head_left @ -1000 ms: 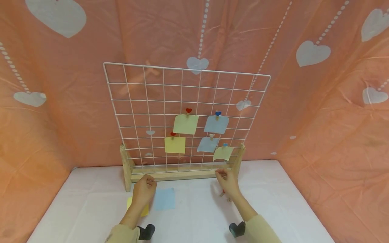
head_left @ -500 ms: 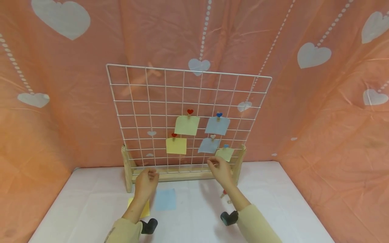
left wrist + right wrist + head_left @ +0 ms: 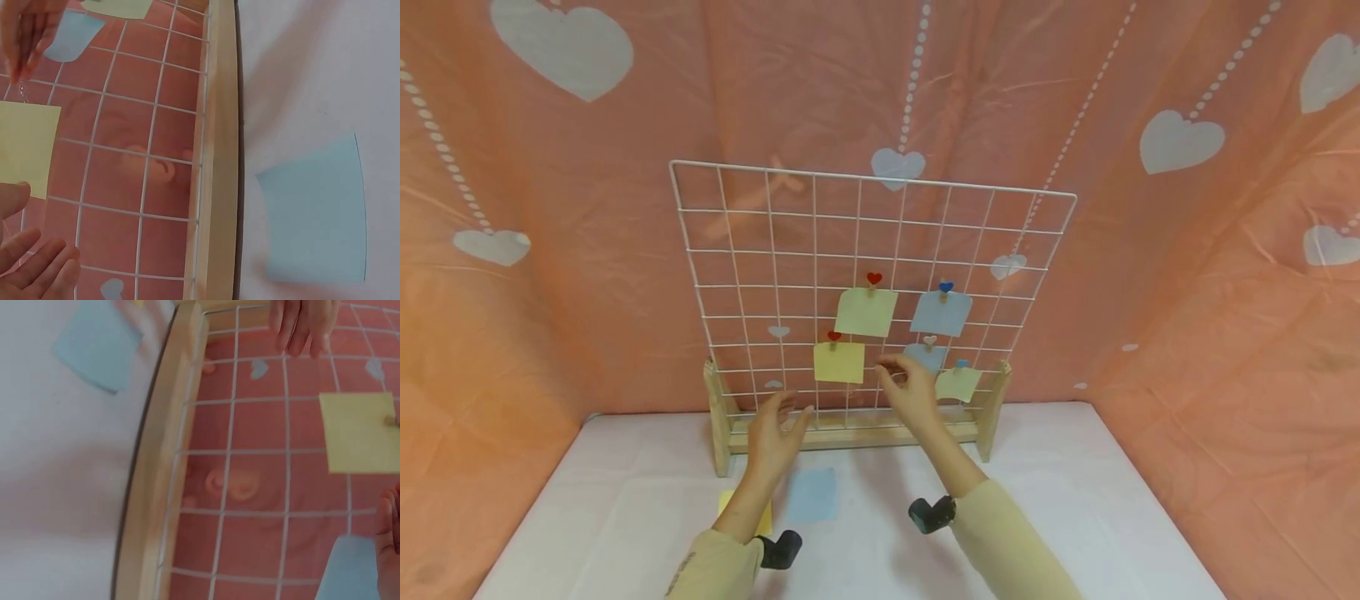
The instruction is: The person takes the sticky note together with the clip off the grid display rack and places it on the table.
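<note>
My left hand (image 3: 775,437) is held up before the lower left of the white wire grid (image 3: 741,250), thumb and fingers spread with nothing between them. Just right of the yellow note (image 3: 838,363), my right hand (image 3: 910,390) has thumb and fingers bent towards each other. A clear glinting thing (image 3: 23,92) shows at its fingertips in the left wrist view, its kind too faint to tell. That hand partly covers the lower blue note (image 3: 928,357). A red heart clothespin (image 3: 834,337) pins the yellow note to the grid.
Higher up hang a green note (image 3: 866,312) and a blue note (image 3: 942,314); a pale green note (image 3: 958,384) hangs lower right. The grid stands on a wooden base (image 3: 850,437). On the table (image 3: 625,500) lie a loose blue note (image 3: 812,495) and yellow paper (image 3: 765,520).
My right hand has risen and moved left, from the base to beside the yellow note. The left hand has risen a little, and its pinched fingers have spread. The right arm now hides the table clips.
</note>
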Action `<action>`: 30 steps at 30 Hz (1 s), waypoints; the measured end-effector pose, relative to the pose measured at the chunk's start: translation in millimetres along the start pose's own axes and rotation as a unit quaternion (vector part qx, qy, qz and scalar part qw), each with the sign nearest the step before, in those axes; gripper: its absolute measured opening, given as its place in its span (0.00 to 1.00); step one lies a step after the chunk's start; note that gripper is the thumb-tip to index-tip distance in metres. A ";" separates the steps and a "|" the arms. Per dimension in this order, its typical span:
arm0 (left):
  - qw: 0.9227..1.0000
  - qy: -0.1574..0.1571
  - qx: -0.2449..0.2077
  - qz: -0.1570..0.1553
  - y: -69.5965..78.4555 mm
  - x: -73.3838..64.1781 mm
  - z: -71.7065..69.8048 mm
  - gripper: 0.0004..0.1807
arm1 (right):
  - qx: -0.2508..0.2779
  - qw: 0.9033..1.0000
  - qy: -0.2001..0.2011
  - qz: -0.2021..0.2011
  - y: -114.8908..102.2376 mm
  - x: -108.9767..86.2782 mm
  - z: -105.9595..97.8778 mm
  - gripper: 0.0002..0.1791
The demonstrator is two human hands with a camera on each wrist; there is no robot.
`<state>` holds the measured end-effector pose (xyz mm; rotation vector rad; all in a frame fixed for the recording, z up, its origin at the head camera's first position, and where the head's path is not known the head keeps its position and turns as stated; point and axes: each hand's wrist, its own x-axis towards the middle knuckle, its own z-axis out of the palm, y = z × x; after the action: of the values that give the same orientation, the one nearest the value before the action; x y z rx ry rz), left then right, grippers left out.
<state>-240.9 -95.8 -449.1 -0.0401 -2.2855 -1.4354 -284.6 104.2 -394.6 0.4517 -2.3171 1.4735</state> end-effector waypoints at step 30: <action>0.988 -0.090 -0.125 -0.031 11.6 5.0 9.3 0.31 | -0.020 0.994 -0.017 -0.102 -36.4 17.4 39.8 0.20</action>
<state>-245.8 -83.4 -440.8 -0.1813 -2.2478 -1.8101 -288.8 51.9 -373.2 0.6847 -2.2457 1.3309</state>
